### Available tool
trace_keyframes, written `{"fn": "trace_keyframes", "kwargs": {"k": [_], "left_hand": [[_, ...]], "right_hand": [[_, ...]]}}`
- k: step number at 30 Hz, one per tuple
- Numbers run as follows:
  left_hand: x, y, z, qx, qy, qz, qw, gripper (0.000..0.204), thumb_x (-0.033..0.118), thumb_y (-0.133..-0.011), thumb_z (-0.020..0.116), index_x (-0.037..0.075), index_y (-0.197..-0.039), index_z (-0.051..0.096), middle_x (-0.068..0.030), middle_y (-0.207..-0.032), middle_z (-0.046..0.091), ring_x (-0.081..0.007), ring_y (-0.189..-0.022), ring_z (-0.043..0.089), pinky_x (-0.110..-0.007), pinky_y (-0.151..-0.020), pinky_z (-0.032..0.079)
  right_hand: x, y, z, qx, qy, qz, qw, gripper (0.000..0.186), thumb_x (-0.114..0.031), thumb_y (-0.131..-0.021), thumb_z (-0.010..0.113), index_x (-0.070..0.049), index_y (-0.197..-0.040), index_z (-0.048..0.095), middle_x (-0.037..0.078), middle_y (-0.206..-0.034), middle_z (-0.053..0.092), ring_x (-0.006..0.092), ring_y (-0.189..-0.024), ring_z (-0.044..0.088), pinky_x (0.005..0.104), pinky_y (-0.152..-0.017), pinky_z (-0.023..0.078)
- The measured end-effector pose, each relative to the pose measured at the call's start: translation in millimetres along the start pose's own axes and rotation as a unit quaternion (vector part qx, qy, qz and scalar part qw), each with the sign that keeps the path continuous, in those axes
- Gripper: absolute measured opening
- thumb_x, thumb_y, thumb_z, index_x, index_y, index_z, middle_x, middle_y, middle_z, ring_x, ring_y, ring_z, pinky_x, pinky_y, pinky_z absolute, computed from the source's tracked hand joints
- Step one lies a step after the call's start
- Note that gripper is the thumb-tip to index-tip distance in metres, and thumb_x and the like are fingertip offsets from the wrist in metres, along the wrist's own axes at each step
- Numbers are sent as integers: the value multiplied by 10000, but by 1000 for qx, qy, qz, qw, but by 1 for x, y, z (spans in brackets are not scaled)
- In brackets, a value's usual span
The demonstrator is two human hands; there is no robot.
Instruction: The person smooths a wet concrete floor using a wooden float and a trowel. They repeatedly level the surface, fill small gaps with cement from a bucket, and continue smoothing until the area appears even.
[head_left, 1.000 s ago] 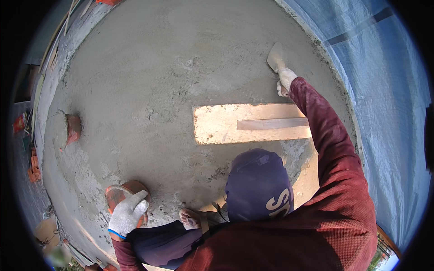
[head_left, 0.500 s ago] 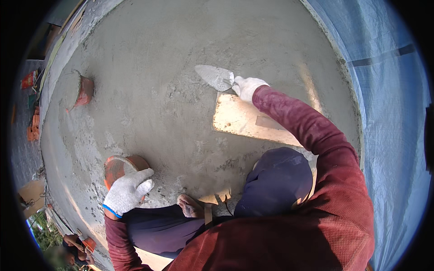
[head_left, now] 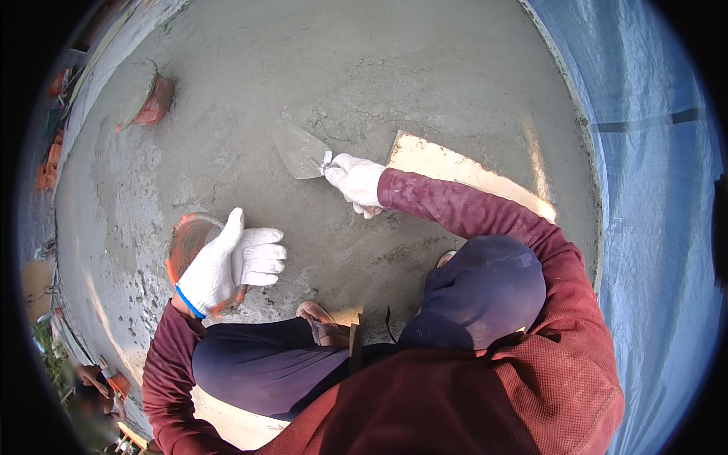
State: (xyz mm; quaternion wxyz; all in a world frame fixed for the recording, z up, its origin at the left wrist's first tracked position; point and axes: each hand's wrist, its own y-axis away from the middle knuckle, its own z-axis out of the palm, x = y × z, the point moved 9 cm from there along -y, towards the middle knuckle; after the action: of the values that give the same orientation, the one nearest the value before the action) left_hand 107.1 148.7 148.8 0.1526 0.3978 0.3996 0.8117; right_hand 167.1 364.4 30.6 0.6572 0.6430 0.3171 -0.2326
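Observation:
My right hand (head_left: pixel 355 182), in a white glove, grips the handle of a steel trowel (head_left: pixel 301 151) whose blade lies flat on the wet grey cement surface (head_left: pixel 425 68). My left hand (head_left: pixel 231 262), also gloved in white, rests on the rim of an orange pan (head_left: pixel 186 243) that holds grey mortar. I squat on the cement with dark blue trousers and a bare foot (head_left: pixel 322 322) between my knees. Both sleeves are dark red.
A second orange pan (head_left: pixel 152 102) of mortar sits at the upper left. A blue tarpaulin (head_left: pixel 652 189) runs along the right edge of the slab. A sunlit patch (head_left: pixel 455 171) lies behind my right arm. Bricks and debris line the left edge.
My right hand has swept the trowel from the far right of the slab leftwards and nearer to me. My left hand stays on the orange pan.

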Motion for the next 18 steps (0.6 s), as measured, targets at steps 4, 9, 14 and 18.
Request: {"fn": "trace_keyframes", "kwargs": {"k": [4, 9, 14, 18], "left_hand": [[-14, -8, 11, 30, 146, 69, 986, 823, 757, -1033, 425, 96, -1521, 474, -61, -1389, 634, -218, -1190, 667, -435, -1017, 547], [20, 63, -39, 173, 237, 310, 904, 523, 486, -1120, 507, 77, -1446, 528, -101, -1299, 679, -229, -1060, 726, -406, -922, 632], [-32, 186, -117, 377, 30, 178, 909, 402, 320, -1095, 585, 29, -1372, 605, -56, -1012, 699, -145, -904, 681, -298, -753, 570], [-114, 246, -119, 420, -192, 25, 887, 439, 420, -1016, 677, 5, -1161, 685, 4, -804, 600, -70, -686, 553, -263, -621, 427]], "right_hand": [[-118, 28, 87, -16, 167, -187, 968, 576, -390, -1066, 488, -46, -1503, 339, 250, -1010, 713, 367, -809, 749, 447, -684, 619], [-227, 57, 141, -130, 278, -328, 894, 644, -461, -1040, 561, -74, -1533, 413, 278, -1214, 705, 430, -1027, 716, 494, -907, 586], [-141, 117, -52, 43, 187, -357, 914, 561, -410, -1087, 580, -160, -1582, 496, 137, -1309, 694, 214, -1166, 678, 345, -1002, 555], [145, 168, -142, 176, 521, 135, 824, 835, -425, -907, 746, -158, -1620, 403, 208, -1626, 429, 411, -1526, 387, 527, -1232, 363]]}}
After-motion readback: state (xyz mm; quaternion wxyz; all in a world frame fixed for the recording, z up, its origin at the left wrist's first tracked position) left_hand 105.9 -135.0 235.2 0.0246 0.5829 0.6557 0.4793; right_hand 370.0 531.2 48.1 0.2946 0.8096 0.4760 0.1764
